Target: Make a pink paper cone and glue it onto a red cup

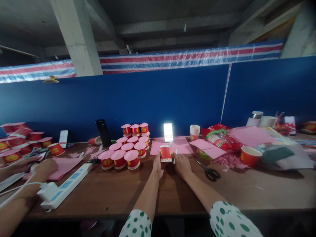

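Observation:
My left hand (157,165) is closed on the side of a red paper cup (165,154), which is upside down with its patterned rim low. Just right of the cup, my right hand (182,165) is closed around a slim white stick (175,154), whose exact kind I cannot make out. Behind both hands lie flat pink paper sheets (182,145). To the left stand several upturned red cups (118,160) topped with pink paper discs (131,155). Black-handled scissors (211,173) rest right of my right hand.
A lit phone (168,132) leans at the blue partition (160,95). A black bottle (103,132) and a power strip (67,187) are left, near another person's hands (44,169). Pink scraps (229,161), a red cup (250,156) and plastic bags (283,153) lie right.

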Action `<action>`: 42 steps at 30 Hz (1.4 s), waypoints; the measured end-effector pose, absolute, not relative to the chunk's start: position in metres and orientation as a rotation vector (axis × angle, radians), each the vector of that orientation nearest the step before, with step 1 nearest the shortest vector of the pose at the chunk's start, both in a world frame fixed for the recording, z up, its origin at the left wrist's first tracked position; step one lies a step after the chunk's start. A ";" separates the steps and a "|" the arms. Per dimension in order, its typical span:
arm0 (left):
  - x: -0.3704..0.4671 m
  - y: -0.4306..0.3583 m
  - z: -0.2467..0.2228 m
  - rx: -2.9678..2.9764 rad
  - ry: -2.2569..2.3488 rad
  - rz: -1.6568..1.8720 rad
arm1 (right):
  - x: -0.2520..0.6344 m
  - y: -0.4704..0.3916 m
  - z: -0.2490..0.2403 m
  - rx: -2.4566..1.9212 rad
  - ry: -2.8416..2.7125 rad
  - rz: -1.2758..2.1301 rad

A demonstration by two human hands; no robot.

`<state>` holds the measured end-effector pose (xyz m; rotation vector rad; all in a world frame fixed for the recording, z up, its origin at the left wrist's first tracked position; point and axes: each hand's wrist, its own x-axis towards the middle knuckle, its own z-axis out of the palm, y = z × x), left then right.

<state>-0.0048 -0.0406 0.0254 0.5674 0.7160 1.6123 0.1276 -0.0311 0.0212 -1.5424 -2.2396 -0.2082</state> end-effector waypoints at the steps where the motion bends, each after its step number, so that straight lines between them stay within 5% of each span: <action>1: -0.005 -0.040 0.025 0.560 0.718 1.615 | 0.128 -0.031 0.021 -1.544 -2.242 -0.201; 16: -0.007 -0.040 0.024 0.503 0.712 1.606 | 0.138 -0.035 0.012 -1.339 -2.171 0.083; 42: -0.003 -0.044 0.028 0.618 0.689 1.649 | 0.136 -0.041 0.019 -1.333 -2.175 0.098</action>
